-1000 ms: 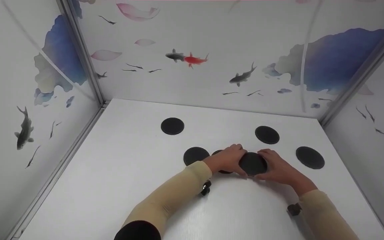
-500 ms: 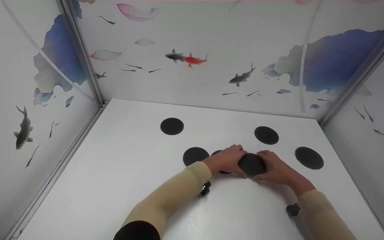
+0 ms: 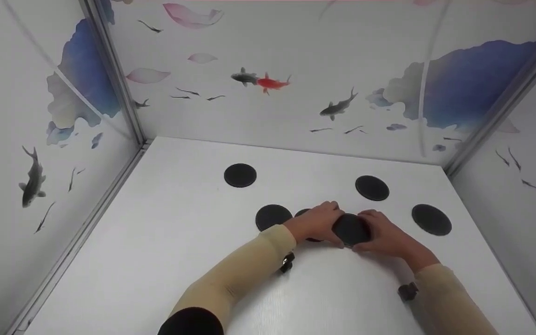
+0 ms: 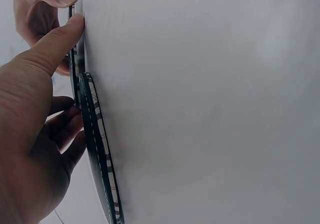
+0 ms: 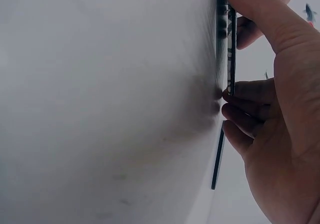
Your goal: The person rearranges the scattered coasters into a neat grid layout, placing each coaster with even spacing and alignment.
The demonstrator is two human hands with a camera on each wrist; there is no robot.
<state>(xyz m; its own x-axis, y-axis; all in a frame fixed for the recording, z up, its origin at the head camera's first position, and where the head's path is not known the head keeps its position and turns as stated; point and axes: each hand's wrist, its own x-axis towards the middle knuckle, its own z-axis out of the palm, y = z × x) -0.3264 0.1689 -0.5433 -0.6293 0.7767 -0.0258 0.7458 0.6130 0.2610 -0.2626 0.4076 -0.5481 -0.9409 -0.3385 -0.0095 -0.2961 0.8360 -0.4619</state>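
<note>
My left hand (image 3: 318, 223) and right hand (image 3: 386, 236) grip a round black coaster (image 3: 351, 230) from opposite sides, thumbs on the near edge and fingers on the far edge. In the right wrist view a thin gap shows between this coaster (image 5: 231, 53) and the table. Stitching and a pale checked edge show on a second coaster (image 4: 102, 149) beside my left fingers; in the head view my left hand and wrist cover most of it. Another coaster (image 3: 272, 217) lies just left of my left wrist.
More black coasters lie flat on the white table (image 3: 165, 223): one at the back left (image 3: 240, 175), one at the back right (image 3: 372, 188), one further right (image 3: 432, 219). Printed panels (image 3: 342, 60) with fish and petals wall in the back and both sides.
Both hands keep their grip on the coaster. It tilts very slightly and shifts a little toward me; the other coasters stay in place.
</note>
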